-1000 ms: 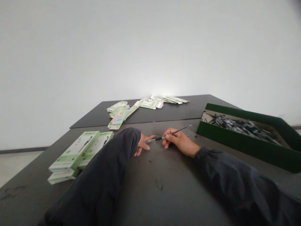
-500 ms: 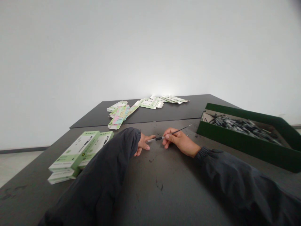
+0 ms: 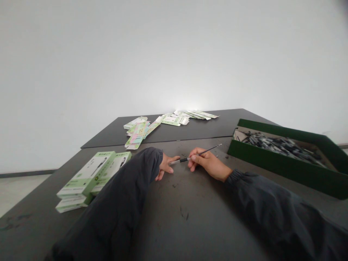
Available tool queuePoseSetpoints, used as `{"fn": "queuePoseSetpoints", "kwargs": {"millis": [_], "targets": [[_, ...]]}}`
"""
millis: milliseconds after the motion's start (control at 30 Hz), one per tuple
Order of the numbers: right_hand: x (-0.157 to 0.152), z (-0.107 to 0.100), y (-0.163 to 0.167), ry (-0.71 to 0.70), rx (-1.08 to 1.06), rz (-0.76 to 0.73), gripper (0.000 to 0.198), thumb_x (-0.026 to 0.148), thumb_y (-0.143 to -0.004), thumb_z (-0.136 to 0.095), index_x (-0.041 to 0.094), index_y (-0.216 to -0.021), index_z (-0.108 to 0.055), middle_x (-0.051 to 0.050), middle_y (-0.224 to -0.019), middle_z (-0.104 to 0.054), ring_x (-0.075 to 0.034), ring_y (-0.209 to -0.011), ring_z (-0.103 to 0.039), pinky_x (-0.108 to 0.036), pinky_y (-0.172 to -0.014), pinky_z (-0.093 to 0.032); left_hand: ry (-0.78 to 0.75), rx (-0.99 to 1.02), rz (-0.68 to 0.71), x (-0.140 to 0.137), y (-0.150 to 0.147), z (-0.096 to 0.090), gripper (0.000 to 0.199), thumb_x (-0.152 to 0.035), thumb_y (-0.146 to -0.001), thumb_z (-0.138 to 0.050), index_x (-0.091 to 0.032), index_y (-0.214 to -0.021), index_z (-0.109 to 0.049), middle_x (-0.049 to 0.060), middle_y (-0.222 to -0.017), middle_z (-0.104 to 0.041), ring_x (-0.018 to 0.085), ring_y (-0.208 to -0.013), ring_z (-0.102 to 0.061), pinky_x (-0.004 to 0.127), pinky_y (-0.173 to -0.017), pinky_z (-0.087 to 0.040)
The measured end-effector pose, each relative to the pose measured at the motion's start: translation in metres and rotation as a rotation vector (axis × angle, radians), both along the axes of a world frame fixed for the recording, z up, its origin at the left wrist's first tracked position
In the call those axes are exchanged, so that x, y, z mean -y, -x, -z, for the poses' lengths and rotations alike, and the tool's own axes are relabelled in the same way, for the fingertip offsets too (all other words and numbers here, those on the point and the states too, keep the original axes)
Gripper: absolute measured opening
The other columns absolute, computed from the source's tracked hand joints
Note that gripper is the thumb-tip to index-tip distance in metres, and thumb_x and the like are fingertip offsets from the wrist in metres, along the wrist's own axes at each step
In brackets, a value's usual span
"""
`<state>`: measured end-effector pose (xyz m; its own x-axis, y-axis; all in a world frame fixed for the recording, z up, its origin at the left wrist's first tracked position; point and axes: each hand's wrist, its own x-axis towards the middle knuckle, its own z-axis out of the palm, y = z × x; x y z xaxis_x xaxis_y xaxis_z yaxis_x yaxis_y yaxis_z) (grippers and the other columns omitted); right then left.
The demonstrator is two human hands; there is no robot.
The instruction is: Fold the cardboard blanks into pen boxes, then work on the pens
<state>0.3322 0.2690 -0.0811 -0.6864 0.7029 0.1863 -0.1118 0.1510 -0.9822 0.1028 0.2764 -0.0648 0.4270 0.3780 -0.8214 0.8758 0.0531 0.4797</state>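
Over the middle of the dark table, my left hand (image 3: 164,166) is closed at the left end of a clear pen barrel (image 3: 175,161) with a black grip. The barrel slants toward my right hand (image 3: 208,163), whose thumb and fingers pinch a thin dark pen refill (image 3: 209,149). The refill sticks out past these fingers to the upper right, its tip pale. Where barrel and refill meet is partly hidden by my right fingertips. A tiny pale tip beside my right hand is too small to name.
Green-and-white pen boxes (image 3: 88,174) are stacked at the left. Flattened cartons (image 3: 174,119) and a pile of colourful cartons (image 3: 138,133) lie farther back. On the right, a dark green box (image 3: 282,170) holds many pens (image 3: 282,146). A seam crosses the table (image 3: 174,217).
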Motion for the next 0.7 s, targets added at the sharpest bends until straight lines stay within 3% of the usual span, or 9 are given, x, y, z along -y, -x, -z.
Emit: {"fn": "queuePoseSetpoints", "kwargs": {"millis": [700], "targets": [[-0.0004, 0.0009, -0.0002, -0.021, 0.008, -0.001, 0.023, 0.036, -0.079, -0.045, 0.015, -0.086, -0.047, -0.004, -0.072, -0.060, -0.012, -0.057, -0.057, -0.026, -0.058, -0.044, 0.002, 0.026, 0.007, 0.0001, 0.0005, 0.0012, 0.080, -0.032, -0.086, -0.035, -0.021, -0.119, 0.037, -0.004, -0.052, -0.055, 0.016, -0.048, -0.060, 0.029, -0.049, -0.049]]}}
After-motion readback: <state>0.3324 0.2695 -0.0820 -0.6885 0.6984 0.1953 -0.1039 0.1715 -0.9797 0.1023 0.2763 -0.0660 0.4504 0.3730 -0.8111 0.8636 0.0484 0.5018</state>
